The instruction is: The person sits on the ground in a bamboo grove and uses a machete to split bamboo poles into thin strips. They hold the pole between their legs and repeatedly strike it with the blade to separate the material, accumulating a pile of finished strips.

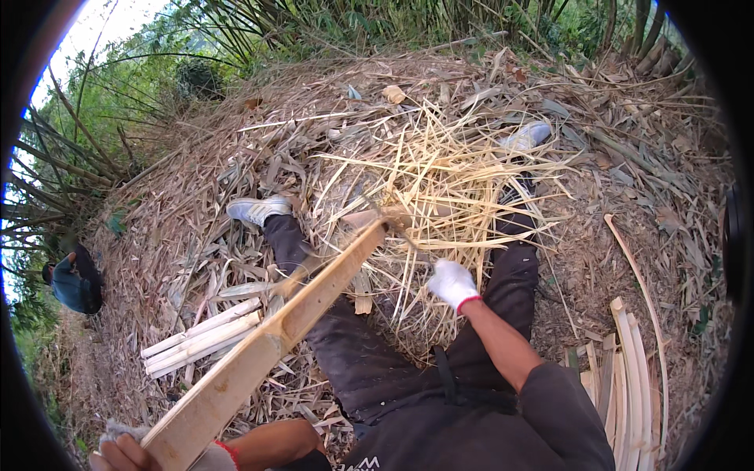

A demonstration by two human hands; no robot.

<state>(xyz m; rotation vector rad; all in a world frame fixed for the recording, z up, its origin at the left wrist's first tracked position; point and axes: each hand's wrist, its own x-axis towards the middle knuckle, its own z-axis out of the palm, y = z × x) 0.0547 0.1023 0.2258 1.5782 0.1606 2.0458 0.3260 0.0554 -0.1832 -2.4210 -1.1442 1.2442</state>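
Note:
A long split bamboo piece [267,345], pale with a node near its middle, slants up from the lower left. My left hand [129,449], in a glove that leaves fingertips bare, is wrapped round its near end. The far end meets a thin dark knife blade [412,239] between my lower legs. My right hand [455,284], in a white glove with a red cuff, is closed at the near end of that blade; the handle is hidden in the fist. Beyond it, a tangle of thin yellow bamboo strips [440,173] lies over and around my right lower leg.
Several pale split bamboo pieces [204,337] lie at the left. More long pieces [628,377] stand in a bundle at the right, beside a thin curved strip [648,298]. Dry leaves cover the ground. A person in teal [75,286] is at far left; bamboo clumps [314,31] edge the back.

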